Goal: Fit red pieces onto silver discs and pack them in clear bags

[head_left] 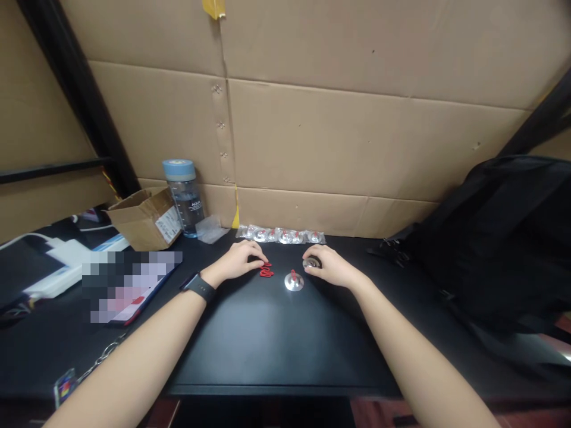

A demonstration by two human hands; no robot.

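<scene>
My left hand (238,260) flat on black table (267,333), fingertips touching red clips (266,270); my right hand (331,266) curled around small silver disc (311,262); second silver disc with red clip (294,281) between hands.

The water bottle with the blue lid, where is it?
In the head view, the water bottle stands far left by the cardboard wall, beside the open cardboard box.

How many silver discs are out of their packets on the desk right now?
2. One silver disc with a red piece sits between the hands; the right hand covers another disc. More may be inside the packets.
</scene>
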